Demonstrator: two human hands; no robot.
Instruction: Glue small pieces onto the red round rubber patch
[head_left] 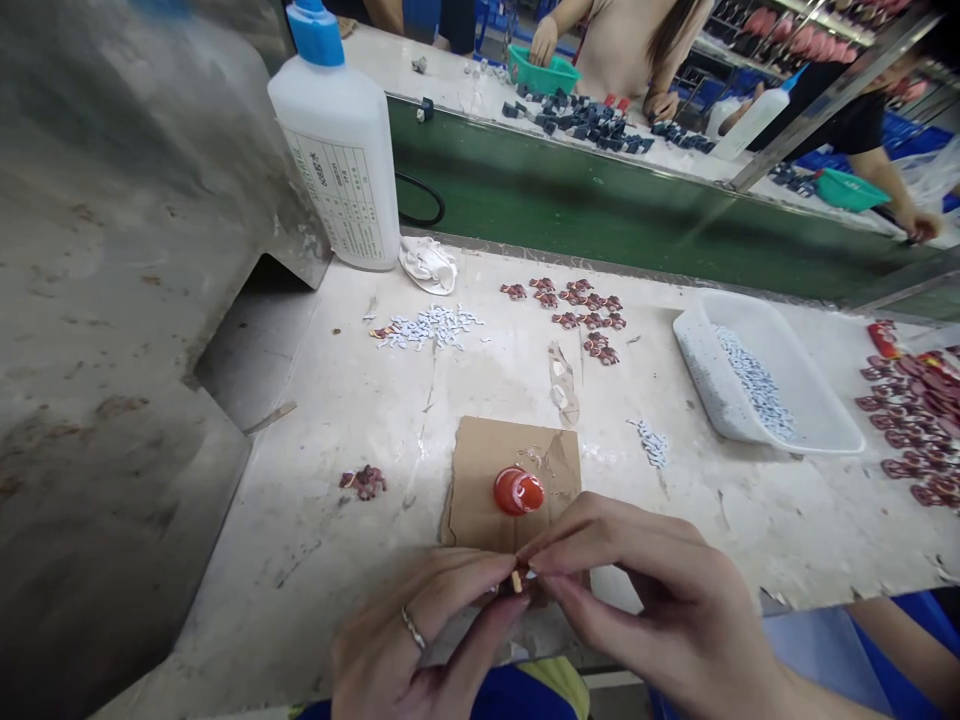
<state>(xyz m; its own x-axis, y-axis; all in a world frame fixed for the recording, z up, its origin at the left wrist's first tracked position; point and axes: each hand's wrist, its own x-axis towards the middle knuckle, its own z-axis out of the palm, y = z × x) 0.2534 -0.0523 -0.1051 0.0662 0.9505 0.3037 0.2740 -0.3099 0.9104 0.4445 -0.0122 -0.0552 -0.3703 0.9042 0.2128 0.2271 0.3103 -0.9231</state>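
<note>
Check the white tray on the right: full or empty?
Mostly empty: the white tray holds only a thin strip of small pale pieces along its floor.

a small-parts assembly line in a factory. a long worn bench (360,400) runs beside a green conveyor belt (600,210), with other workers seated across it. heaps of little red pieces (581,305) and white bits (431,327), a white tray (765,380) and a big glue bottle (341,150) lie about.
</note>
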